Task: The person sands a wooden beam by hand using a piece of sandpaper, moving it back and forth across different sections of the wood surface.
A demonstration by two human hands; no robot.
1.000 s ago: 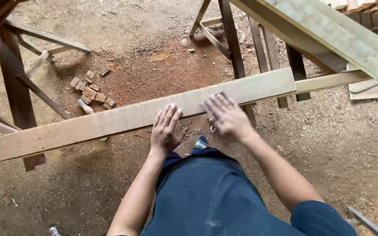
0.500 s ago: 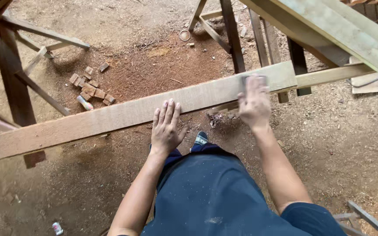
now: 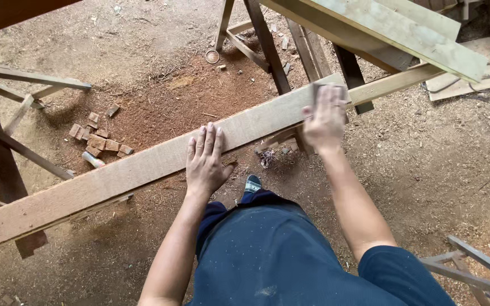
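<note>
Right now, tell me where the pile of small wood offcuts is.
In the head view, the wood offcuts lie on the sawdust floor at left, just beyond the long plank, left of the left hand.

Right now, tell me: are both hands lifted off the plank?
No: the left hand lies flat on the plank, and the right hand presses near its end.

I see a dirt floor (image 3: 438,170) thick with sawdust, reddish near a heap of small wood offcuts (image 3: 98,140). Dark timber trestle legs (image 3: 1,153) stand at left; pale planks (image 3: 392,28) cross overhead in daylight.
</note>
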